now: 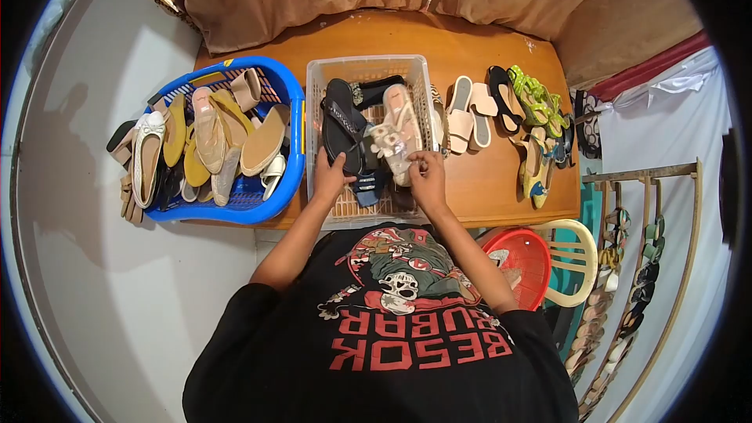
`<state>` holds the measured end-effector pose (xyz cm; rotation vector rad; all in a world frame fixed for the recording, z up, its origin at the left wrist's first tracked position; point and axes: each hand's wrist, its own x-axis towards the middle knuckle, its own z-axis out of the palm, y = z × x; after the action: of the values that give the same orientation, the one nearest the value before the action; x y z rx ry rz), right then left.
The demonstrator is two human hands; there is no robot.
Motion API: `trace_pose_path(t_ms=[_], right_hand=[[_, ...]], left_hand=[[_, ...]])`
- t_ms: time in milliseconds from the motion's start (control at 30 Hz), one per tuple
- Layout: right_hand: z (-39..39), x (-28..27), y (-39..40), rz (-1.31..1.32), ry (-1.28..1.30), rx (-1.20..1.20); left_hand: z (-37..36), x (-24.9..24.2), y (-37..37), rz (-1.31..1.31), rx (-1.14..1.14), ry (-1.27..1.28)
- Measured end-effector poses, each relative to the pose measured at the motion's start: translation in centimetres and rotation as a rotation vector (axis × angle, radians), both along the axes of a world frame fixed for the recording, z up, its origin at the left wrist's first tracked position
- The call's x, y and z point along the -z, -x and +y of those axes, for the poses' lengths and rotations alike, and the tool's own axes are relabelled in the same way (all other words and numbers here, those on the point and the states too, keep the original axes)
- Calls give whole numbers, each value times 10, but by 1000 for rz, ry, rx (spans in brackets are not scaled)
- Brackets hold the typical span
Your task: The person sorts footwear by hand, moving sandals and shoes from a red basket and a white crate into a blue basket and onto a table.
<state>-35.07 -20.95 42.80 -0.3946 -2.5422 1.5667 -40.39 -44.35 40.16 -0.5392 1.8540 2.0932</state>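
Note:
A clear plastic basket [312,78] with several shoes in it stands at the middle of the wooden table. Over its left part, my left hand [331,175] is closed on the heel end of a black sandal [339,125]. On the right side of the basket my right hand [427,178] pinches the lower end of a beige sandal [401,113] with pale flower trim. Below and between the two sandals lies a dark blue shoe [368,188], and another black shoe [380,91] is behind them.
A blue basket [295,137] heaped with flat shoes stands left on the table [478,51]. Beige slides [460,125], black sandals [505,102] and green sandals [536,102] lie right. A red basket [540,266], a cream chair [583,262] and a shoe rack [693,211] are at lower right.

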Motion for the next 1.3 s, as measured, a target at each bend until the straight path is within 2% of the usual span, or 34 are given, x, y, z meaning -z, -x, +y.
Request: trace_pose_path(t_ms=[33, 100, 133, 233, 300, 367, 400, 433, 500, 533, 600, 633, 667, 700, 767, 833, 900, 967, 1000, 1033, 1100, 1167, 1233, 1267, 1300], right_hand=[[0, -9, 0, 2, 3, 3], [3, -23, -3, 201, 129, 128], [10, -13, -1, 287, 112, 139], [27, -19, -4, 336, 103, 224], [36, -20, -9, 352, 98, 195], [37, -31, -16, 276, 390, 201], [39, -33, -18, 226, 365, 173], [38, -31, -19, 224, 364, 165], [34, -25, -21, 213, 367, 146], [33, -20, -21, 208, 369, 139], [31, -12, -22, 103, 339, 87], [29, -12, -23, 101, 339, 85], [26, -11, -23, 68, 336, 91], [24, -11, -24, 37, 333, 100], [26, -10, -23, 7, 327, 81], [29, -9, -18, 7, 384, 101], [33, -2, -7, 58, 377, 120], [42, 10, 5, 111, 377, 165], [41, 2, 11, 109, 469, 197], [43, -6, 16, 103, 470, 199], [47, -15, 22, 37, 573, 196], [48, -17, 24, 52, 579, 204], [51, -21, 23, 21, 631, 212], [52, -21, 22, 18, 628, 212], [52, -20, 19, 7, 626, 221]], left_hand=[[-2, 3, -3, 17, -11, 15], [0, 4, -13, 6, -24, -13], [2, 1, -19, 35, -36, -34], [-1, -1, -30, 95, -16, -89], [-3, 0, -33, 123, 16, -126], [-6, 6, -33, 92, 218, -23], [1, 7, -31, 338, 274, 17], [5, 9, -31, 337, 267, 17], [19, 3, -33, -255, 427, -117], [29, 6, -36, -257, 420, -117], [46, 19, -39, -317, 581, 158], [46, 37, -41, -319, 579, 157], [44, 62, -42, -134, 749, 267], [42, 65, -44, 58, 915, 377], [31, 71, -50, 129, 843, 405], [19, 63, -48, 285, 641, 409], [14, 59, -46, 187, 576, 314], [10, 62, -44, 184, 492, 480], [9, 38, -44, 276, 528, 628], [11, 23, -45, 270, 530, 628], [21, 5, -45, 416, 632, 1035], [31, -3, -36, 414, 683, 1013], [44, -21, -29, 660, 797, 1078], [51, -25, -27, 658, 797, 1075], [59, -27, -25, 724, 942, 1077]])
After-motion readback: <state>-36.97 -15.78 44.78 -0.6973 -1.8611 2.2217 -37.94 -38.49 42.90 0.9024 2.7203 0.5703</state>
